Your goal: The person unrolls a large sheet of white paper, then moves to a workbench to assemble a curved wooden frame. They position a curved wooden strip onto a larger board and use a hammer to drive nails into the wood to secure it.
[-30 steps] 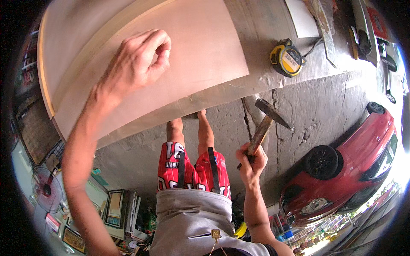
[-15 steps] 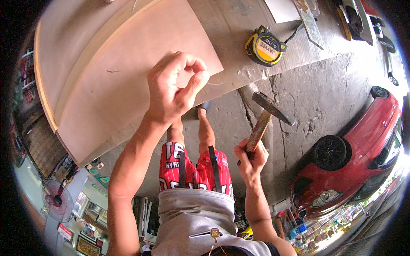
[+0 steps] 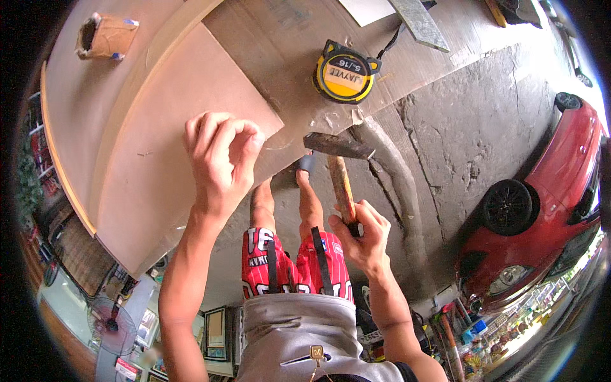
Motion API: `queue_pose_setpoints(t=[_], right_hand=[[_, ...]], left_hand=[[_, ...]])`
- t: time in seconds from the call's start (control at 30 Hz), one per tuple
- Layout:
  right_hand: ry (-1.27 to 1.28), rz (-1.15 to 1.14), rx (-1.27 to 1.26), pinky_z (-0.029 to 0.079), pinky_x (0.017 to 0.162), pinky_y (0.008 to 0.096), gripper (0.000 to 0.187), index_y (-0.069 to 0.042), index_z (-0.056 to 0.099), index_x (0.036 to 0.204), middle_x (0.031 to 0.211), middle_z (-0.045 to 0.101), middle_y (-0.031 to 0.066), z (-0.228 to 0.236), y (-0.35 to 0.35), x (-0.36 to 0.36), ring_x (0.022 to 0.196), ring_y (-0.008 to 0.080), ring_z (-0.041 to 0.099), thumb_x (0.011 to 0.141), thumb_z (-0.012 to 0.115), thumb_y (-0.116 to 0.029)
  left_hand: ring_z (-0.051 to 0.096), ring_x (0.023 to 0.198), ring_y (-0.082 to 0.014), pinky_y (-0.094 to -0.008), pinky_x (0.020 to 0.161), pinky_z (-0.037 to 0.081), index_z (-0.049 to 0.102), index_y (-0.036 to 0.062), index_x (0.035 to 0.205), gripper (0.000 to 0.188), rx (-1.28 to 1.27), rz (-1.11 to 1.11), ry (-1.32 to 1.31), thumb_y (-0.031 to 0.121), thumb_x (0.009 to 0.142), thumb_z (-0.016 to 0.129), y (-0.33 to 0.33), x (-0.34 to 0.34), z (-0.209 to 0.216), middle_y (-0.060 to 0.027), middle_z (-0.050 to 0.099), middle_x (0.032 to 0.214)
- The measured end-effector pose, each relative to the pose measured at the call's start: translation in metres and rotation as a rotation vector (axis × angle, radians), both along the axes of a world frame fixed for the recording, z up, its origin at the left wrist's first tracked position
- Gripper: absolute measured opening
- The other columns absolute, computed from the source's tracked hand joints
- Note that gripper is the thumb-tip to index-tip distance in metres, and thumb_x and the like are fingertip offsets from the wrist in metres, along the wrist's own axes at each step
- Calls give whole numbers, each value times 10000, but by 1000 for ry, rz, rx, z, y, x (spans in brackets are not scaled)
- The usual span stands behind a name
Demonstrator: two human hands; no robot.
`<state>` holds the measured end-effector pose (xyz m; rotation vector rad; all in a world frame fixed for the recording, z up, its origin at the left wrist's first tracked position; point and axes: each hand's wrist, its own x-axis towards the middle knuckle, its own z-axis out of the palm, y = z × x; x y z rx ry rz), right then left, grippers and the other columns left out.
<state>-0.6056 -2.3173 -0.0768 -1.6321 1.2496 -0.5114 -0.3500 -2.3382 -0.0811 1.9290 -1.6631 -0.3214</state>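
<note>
My right hand (image 3: 364, 237) grips a hammer (image 3: 342, 181) by its wooden handle, the dark steel head raised in front of the table's near edge. Over a pale plywood board (image 3: 149, 210), my left hand (image 3: 219, 159) is closed, fingers curled in and thumb against the index finger. Whatever sits inside that pinch is hidden or too small to name. A curved wooden strip (image 3: 118, 121) runs along the board on the left. Beside it, a few thin slivers, perhaps nails (image 3: 145, 153), lie on the board.
A yellow and black tape measure (image 3: 345, 75) rests on the table (image 3: 254, 44), with a flat metal strip (image 3: 420, 25) and white sheet (image 3: 368, 9) beyond. A small open cardboard box (image 3: 114, 37) stands far left. A red car (image 3: 541, 223) is parked right; a fan (image 3: 111, 323) stands lower left.
The hammer has swung left and its head now points more level. My left hand has shifted left and slightly down. With the view shifted, the cardboard box shows fully.
</note>
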Motion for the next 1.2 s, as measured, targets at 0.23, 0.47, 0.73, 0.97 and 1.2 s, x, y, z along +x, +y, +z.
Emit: queue_pose_setpoints(t=[0.23, 0.47, 0.73, 0.97, 1.2], right_hand=[[-4, 69, 3, 414, 516, 306, 245, 25, 637, 953, 664, 524, 93, 2, -15, -1, 541, 197, 503, 742, 737, -51], [-26, 72, 28, 484, 578, 270, 358, 49, 596, 1086, 735, 609, 99, 11, -30, 6, 604, 174, 589, 777, 732, -70], [-20, 187, 71, 513, 603, 285, 390, 54, 556, 1158, 768, 639, 97, 26, -36, 10, 631, 187, 640, 810, 696, -54], [4, 342, -274, 509, 488, 321, 511, 81, 460, 1276, 828, 642, 164, 35, -34, 24, 606, 244, 628, 826, 676, -35], [4, 337, -415, 471, 459, 349, 570, 71, 421, 1334, 743, 591, 146, 42, -28, 31, 547, 239, 572, 821, 658, -3]], left_hand=[[483, 901, -257, -401, 824, 389, 646, 79, 818, 113, -19, 7, -1, 179, 813, 698, 4, 3, 0, -43, 562, 865], [497, 879, -235, -380, 820, 387, 672, 97, 812, 108, -38, 31, -6, 192, 795, 721, 6, -1, 0, -20, 570, 853], [506, 830, -228, -380, 806, 387, 682, 133, 813, 88, -66, 60, 21, 213, 791, 712, 8, 2, 0, -2, 567, 822], [502, 910, -244, -406, 835, 375, 674, 181, 828, 72, -27, 115, 3, 223, 774, 697, 12, 1, 2, 13, 560, 880], [506, 891, -260, -404, 809, 397, 686, 139, 880, 127, -83, 111, 49, 165, 756, 697, 13, 3, 3, -30, 552, 870]])
